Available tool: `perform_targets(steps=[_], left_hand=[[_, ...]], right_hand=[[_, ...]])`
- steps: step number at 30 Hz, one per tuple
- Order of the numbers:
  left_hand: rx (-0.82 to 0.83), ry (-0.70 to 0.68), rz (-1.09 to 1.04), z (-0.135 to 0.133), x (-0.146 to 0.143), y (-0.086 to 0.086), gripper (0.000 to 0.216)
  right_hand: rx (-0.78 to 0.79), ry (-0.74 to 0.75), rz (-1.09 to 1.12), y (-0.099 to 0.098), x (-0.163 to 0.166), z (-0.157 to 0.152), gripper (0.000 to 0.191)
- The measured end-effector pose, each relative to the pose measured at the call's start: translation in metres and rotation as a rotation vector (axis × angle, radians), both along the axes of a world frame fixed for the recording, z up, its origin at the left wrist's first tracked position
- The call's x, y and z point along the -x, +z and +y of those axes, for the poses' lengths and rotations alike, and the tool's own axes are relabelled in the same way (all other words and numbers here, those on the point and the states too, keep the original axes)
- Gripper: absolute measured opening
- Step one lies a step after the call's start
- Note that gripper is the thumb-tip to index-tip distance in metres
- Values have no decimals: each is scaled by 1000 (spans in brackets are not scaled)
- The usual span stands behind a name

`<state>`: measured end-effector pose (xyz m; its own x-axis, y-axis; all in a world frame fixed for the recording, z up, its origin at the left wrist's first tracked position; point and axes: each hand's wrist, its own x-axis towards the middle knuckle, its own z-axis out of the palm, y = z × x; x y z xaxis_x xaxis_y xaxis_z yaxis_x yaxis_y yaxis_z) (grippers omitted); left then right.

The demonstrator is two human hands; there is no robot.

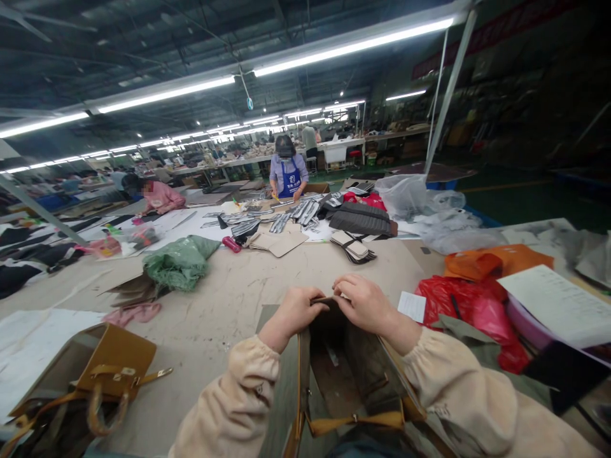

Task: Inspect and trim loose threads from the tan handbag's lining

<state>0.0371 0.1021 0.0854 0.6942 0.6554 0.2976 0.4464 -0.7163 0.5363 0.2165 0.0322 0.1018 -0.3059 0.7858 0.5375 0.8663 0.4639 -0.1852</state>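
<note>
At lower centre of the frame, the boxy, tan-trimmed, brown-lined leather-look bag (341,375) seems light, stiff-walled yet bendable, best gripped at its upper rim (329,299), where left hand (296,312) and right hand (366,305) pinch, fingertips nearly closed.

Both hands (294,312) (366,304) in pinches (close together)

Nothing reads clearly here! The blue apron (292,180) shows a white emblem with characters beneath, too small to make out. Over on the right, the large pale sheet (556,305) carries rows of faint marks, illegible. The small white slip (411,307) has blurred print, and up high, the red banner (496,37) sits too dim to decipher.
</note>
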Motion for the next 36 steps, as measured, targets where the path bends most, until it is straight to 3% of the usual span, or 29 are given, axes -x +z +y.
perform_targets(steps=[11, 16, 20, 29, 34, 36], left_hand=[[-59, -32, -33, 0, -2, -5, 19], [-89, -12, 44, -3, -2, -2, 21], [-122, -10, 68, -4, -3, -3, 24], [-135, -16, 71, -2, -2, -4, 28], [-20, -64, -3, -4, 0, -3, 24], [24, -60, -6, -4, 1, -2, 38]], right_hand=[[-3, -20, -299, 13, -1, -14, 16], [-26, -139, -266, 19, -1, -26, 13], [-62, -51, -232, 11, 1, -25, 24], [167, -163, -306, 6, 5, -4, 16], [201, -182, -348, 8, 4, -1, 25], [214, -177, -350, 9, 4, -2, 27]])
